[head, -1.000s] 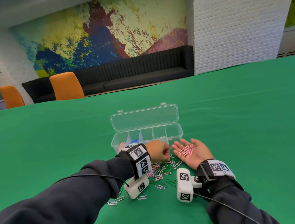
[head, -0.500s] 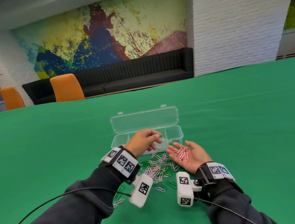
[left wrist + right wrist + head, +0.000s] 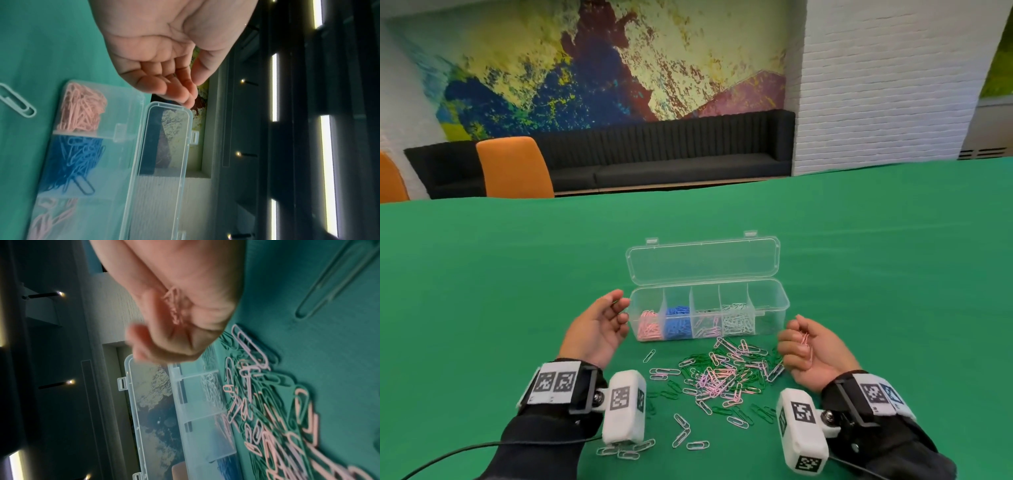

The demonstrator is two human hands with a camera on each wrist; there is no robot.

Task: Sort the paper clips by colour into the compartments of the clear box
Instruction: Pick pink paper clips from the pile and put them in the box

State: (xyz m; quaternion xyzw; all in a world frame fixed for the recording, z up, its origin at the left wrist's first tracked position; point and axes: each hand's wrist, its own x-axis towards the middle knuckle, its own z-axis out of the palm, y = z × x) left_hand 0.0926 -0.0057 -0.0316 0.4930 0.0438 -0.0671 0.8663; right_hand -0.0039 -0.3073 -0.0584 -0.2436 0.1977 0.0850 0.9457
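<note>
The clear box (image 3: pixel 768 301) stands open on the green table with its lid (image 3: pixel 702 260) tipped back. From the left its compartments hold pink clips (image 3: pixel 649 325), blue clips (image 3: pixel 678 323), pale pink clips, white clips (image 3: pixel 736 320), and the last shows none. A mixed pile of green, pink and white paper clips (image 3: pixel 722 375) lies in front of it. My left hand (image 3: pixel 619 308) hovers palm up beside the box's left end, fingers loosely curled with nothing seen in them (image 3: pixel 180 87). My right hand (image 3: pixel 799 342) grips a bunch of pink clips (image 3: pixel 174 309) right of the pile.
A few loose white clips (image 3: pixel 626 450) lie by my left wrist and others (image 3: pixel 683 433) sit nearer me. Green tabletop (image 3: pixel 893 274) stretches wide on all sides. Orange chairs (image 3: pixel 513 168) and a black sofa (image 3: pixel 671 150) stand beyond the far edge.
My left hand left the right palm, passed over the box, and now sits at the box's left end. My right hand closed round the pink clips and moved to the right.
</note>
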